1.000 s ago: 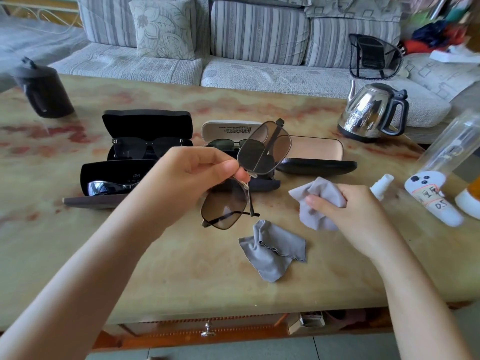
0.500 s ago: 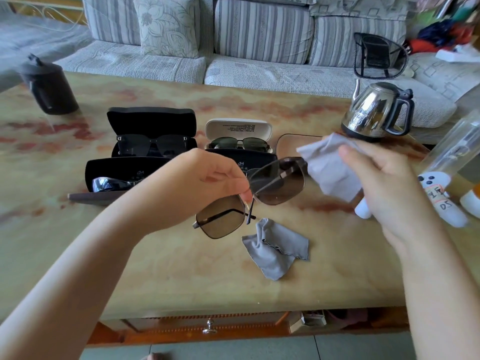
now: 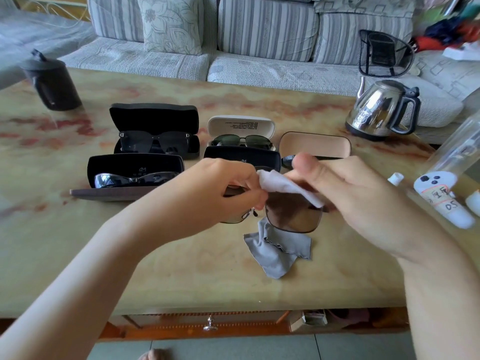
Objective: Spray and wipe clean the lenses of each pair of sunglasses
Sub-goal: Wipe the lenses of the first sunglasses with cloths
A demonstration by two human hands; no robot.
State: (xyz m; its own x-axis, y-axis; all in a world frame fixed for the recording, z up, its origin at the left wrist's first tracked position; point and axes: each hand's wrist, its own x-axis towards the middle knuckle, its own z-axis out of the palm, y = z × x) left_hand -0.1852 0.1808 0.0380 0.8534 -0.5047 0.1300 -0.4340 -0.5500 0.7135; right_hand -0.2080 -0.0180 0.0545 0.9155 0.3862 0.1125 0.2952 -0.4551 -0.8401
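As hands (image 3: 228, 193) (image 3: 363, 201) press cloth (image 3: 285, 188) on them, the sunglasses (image 3: 293, 216) run crosswise

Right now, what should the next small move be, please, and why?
Probably rub the white cloth down across the brown lens: the right hand holds it only at the lens's top edge, while the left hand steadies the sunglasses.
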